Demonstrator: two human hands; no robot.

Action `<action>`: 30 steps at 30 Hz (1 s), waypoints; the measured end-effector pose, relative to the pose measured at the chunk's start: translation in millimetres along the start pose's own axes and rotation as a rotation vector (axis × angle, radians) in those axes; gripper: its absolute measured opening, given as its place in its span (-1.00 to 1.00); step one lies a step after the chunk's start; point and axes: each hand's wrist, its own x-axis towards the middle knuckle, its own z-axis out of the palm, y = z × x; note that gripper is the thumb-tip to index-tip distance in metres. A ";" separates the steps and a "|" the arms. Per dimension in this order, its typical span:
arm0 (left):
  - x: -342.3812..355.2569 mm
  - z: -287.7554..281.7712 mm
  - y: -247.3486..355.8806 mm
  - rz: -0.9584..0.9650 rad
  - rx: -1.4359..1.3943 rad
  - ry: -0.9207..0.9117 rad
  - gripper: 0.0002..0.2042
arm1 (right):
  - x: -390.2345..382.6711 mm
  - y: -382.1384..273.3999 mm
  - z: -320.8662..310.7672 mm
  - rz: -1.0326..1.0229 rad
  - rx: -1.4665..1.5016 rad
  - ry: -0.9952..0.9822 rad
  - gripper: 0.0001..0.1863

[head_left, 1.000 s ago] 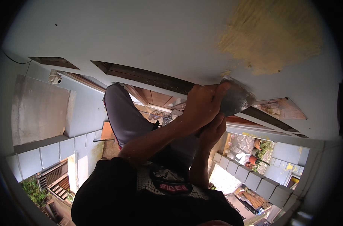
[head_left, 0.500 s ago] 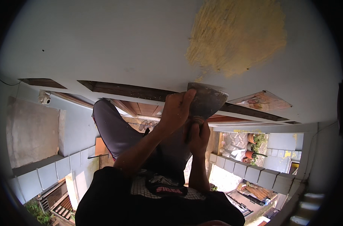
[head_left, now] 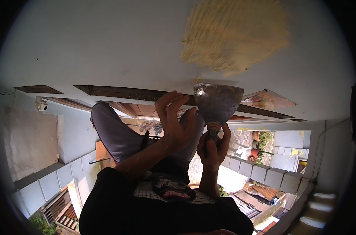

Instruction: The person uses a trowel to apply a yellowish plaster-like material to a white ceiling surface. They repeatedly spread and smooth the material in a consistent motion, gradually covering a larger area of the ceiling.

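My right hand (head_left: pixel 214 150) grips the handle of a wide putty knife (head_left: pixel 218 102), its fingers wrapped round below the collar. The worn grey metal blade points up, its broad edge close to the pale wall (head_left: pixel 119 43); whether it touches I cannot tell. Left of the blade, my left hand (head_left: pixel 173 120) is raised with its fingers apart and bent, holding nothing. Above the blade, a rough yellowish patch (head_left: pixel 234 37) of filler covers part of the wall, with small streaks along its lower edge.
Dark slots (head_left: pixel 135 94) run along the wall below the patch. A picture sheet (head_left: pixel 268 98) is to the right of the blade, a white camera (head_left: pixel 41 104) at the left. Far below are tiled ledges (head_left: pixel 260 174), potted plants (head_left: pixel 260 145) and several shoes (head_left: pixel 151 127).
My left hand has come off the blade and moved left, its fingers opening. The putty knife has turned so more of its blade face shows, and my right hand has shifted slightly right and down.
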 end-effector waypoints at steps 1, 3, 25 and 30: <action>-3.4 -4.1 -0.6 0.082 0.079 0.038 -0.62 | -0.8 -4.7 1.3 0.027 0.092 -0.006 -0.26; -6.1 -6.9 -6.7 0.257 0.164 -0.077 -0.52 | -0.8 -12.6 4.1 0.045 0.179 -0.019 -0.23; 56.8 65.6 23.4 0.787 0.239 -0.102 -0.65 | 18.5 -19.8 -3.4 -0.035 0.041 0.100 -0.44; 62.8 71.0 19.4 0.826 0.230 -0.160 -0.64 | 29.8 -14.5 -9.4 -0.062 -0.042 0.095 -0.44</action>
